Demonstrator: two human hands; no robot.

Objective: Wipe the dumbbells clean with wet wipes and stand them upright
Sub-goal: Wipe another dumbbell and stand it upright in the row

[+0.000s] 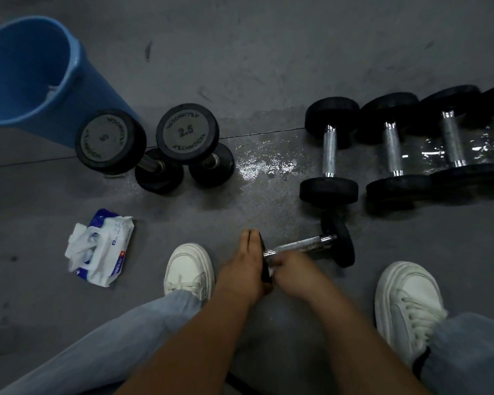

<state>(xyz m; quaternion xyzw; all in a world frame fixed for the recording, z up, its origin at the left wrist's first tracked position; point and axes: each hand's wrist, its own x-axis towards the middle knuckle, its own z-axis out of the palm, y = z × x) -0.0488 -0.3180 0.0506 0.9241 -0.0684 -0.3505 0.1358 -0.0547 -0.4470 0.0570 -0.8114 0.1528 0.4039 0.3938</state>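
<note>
**Small dumbbell held in both hands, between the feet**

Dark grey rubber floor (268, 67), with a wet shiny patch (268, 163) mid-frame. A tall blue plastic bucket (40, 81) stands at upper left. At right is a row of black rubber-headed dumbbells with chrome handles (391, 149), lying flat side by side, handles pointing away from the person. The last one is cut by the frame edge.

Two white lace-up shoes below light jeans: left shoe (188, 266), right shoe (408, 303).

Two dumbbells stand upright just beside the bucket. One is a black dumbbell marked 5 (109, 141), the other a black dumbbell marked 2.5 (187, 132).

An opened white-and-blue pack of wet wipes (103, 249) lies left of the left shoe, with wipes spilling out.

The small black dumbbell with knurled chrome handle (305, 245) is between the shoes, just in front of the person. Its long axis runs left to right, and the right end is angled a bit away from the person. It is on its side, not upright.

- Left hand (244, 266): fingers straight and together, flat against the outer face of the near head. The thumb is hidden.
- Right hand (294, 270): curled round the handle right beside that near head.
- A sliver of white wipe (270, 271) shows under the right fingers.

The far head sticks out past the right hand, low at the floor. Whether it touches the floor is unclear.
</note>
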